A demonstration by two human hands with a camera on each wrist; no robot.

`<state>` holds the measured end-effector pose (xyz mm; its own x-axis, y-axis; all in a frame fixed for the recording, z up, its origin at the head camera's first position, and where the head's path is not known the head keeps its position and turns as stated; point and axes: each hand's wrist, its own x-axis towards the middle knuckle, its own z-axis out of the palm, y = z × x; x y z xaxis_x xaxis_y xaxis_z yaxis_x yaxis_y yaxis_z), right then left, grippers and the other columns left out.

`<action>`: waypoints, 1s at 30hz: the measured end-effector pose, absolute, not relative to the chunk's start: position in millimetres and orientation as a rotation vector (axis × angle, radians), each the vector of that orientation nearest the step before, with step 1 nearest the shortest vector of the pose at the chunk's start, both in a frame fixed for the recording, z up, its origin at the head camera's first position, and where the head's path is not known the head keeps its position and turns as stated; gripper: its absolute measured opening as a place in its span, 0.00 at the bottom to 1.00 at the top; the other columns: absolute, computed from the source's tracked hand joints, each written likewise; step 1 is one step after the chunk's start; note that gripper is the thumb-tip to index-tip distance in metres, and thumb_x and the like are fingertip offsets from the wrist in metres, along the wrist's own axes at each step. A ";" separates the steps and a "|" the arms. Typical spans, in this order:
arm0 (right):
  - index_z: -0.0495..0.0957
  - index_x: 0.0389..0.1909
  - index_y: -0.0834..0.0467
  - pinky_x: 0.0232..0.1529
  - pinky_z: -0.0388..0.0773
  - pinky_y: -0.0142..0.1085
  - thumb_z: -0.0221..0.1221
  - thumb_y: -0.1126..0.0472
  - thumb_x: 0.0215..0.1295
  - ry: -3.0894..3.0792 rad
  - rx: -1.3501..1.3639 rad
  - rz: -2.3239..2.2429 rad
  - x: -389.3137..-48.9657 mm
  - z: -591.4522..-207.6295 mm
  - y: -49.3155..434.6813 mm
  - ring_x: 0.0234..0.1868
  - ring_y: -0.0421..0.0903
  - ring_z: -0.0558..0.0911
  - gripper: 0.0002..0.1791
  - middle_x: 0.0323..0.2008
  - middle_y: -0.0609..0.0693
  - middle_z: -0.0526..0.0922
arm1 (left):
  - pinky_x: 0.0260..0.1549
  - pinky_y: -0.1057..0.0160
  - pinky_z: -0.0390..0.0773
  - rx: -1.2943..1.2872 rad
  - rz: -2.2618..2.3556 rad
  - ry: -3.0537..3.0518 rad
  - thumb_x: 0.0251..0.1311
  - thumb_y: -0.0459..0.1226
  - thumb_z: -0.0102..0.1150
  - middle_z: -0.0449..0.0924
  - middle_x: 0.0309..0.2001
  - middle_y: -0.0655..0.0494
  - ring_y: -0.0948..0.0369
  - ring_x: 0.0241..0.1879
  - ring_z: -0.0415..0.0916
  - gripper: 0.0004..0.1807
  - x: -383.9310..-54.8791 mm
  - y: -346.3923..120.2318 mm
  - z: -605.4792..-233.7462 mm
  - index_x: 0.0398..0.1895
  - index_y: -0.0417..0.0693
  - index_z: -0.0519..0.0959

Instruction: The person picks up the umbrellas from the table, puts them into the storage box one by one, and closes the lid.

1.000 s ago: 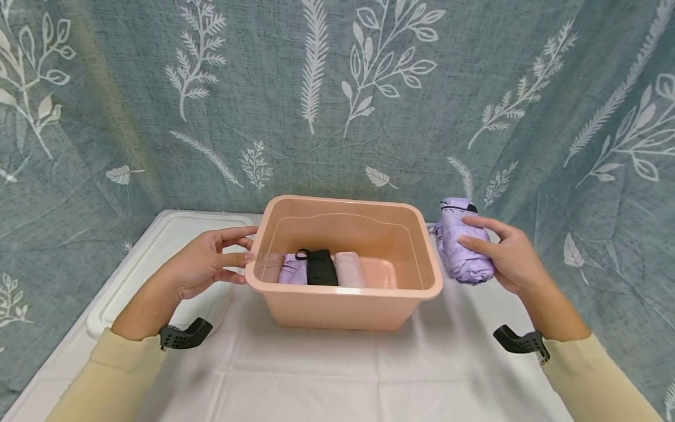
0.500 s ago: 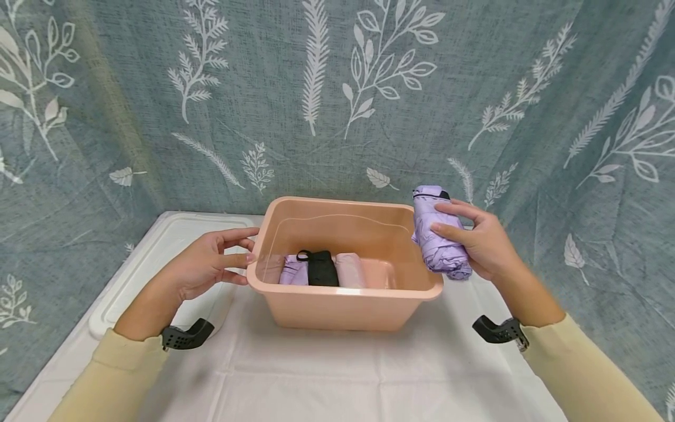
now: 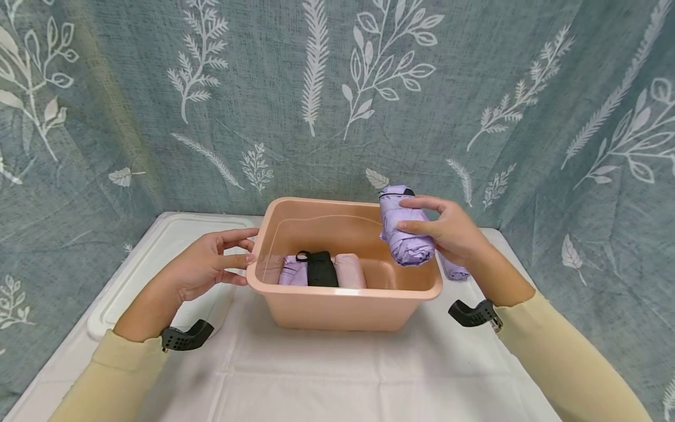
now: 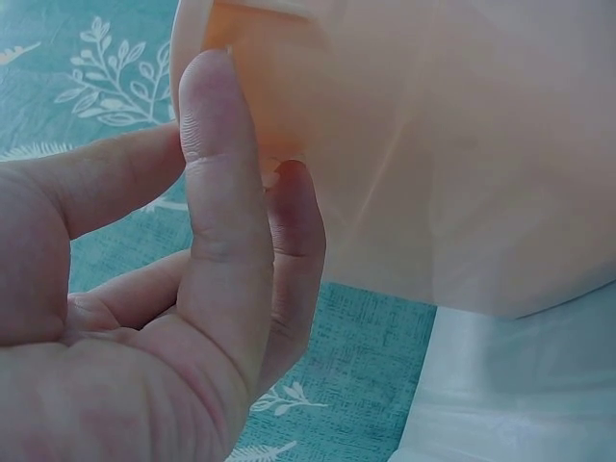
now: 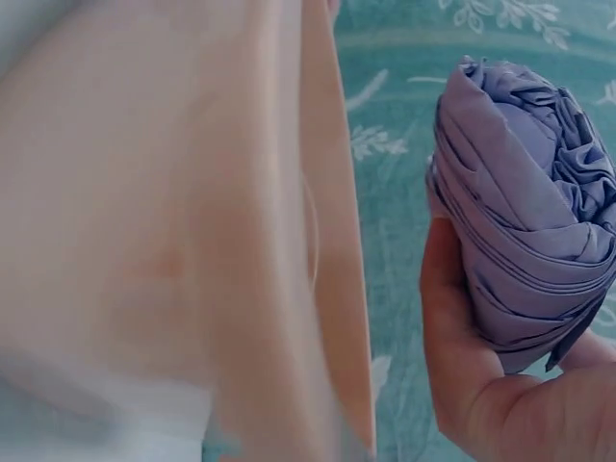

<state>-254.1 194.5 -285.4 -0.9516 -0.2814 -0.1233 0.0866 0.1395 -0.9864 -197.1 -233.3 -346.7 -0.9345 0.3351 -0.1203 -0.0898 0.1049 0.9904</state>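
A peach plastic bin [image 3: 337, 308] stands on the white cloth. At its left end my left hand [image 3: 203, 264] holds the rim, thumb over it and other fingers beneath, as the left wrist view also shows. My right hand [image 3: 448, 231] grips a rolled lilac fabric bundle [image 3: 403, 225] with a black band near its top, raised over the bin's right end. In the right wrist view the bundle [image 5: 525, 212] shows its folded layers. Inside the bin, a lilac roll [image 3: 293, 272], a black pouch [image 3: 321, 271] with a loop and a pale pink roll [image 3: 350, 271] lie side by side.
Another lilac roll [image 3: 454, 271] lies right of the bin, partly hidden behind my right hand. A white lid [image 3: 132, 278] lies flat on the left, under my left forearm. A blue-green leaf-print curtain [image 3: 263, 88] hangs close behind the bin.
My right hand has carried the lilac bundle leftward from beside the bin to over its right end, uncovering the other lilac roll. My left hand has stayed at the rim.
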 end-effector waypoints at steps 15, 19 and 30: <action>0.76 0.67 0.58 0.40 0.87 0.32 0.71 0.64 0.63 2.185 -0.205 -1.587 -273.0 -274.7 171.0 0.40 0.43 0.85 0.31 0.61 0.62 0.75 | 0.37 0.59 0.90 0.232 1.889 2.079 0.68 0.31 0.63 0.71 0.50 0.54 0.63 0.38 0.82 0.40 -196.4 -232.4 -347.0 0.80 0.38 0.56; 0.76 0.65 0.62 0.40 0.87 0.32 0.70 0.66 0.62 2.159 -0.222 -1.539 -277.5 -273.6 165.3 0.41 0.43 0.84 0.29 0.61 0.61 0.74 | 0.36 0.59 0.90 0.230 1.885 2.078 0.69 0.32 0.63 0.72 0.50 0.55 0.63 0.37 0.82 0.40 -196.1 -231.8 -346.4 0.80 0.39 0.56; 0.80 0.62 0.62 0.35 0.88 0.34 0.73 0.64 0.60 2.168 -0.184 -1.371 -289.4 -272.6 144.5 0.33 0.45 0.86 0.28 0.51 0.61 0.78 | 0.36 0.59 0.90 0.223 1.877 2.092 0.68 0.32 0.64 0.71 0.51 0.55 0.64 0.36 0.83 0.40 -195.6 -232.0 -345.0 0.80 0.39 0.57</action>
<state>-289.4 144.5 -272.6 -0.8324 -0.3989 -0.3847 0.1766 0.4670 -0.8664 -195.6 -232.0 -345.0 -0.9365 0.3249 -0.1317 -0.0958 0.1241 0.9876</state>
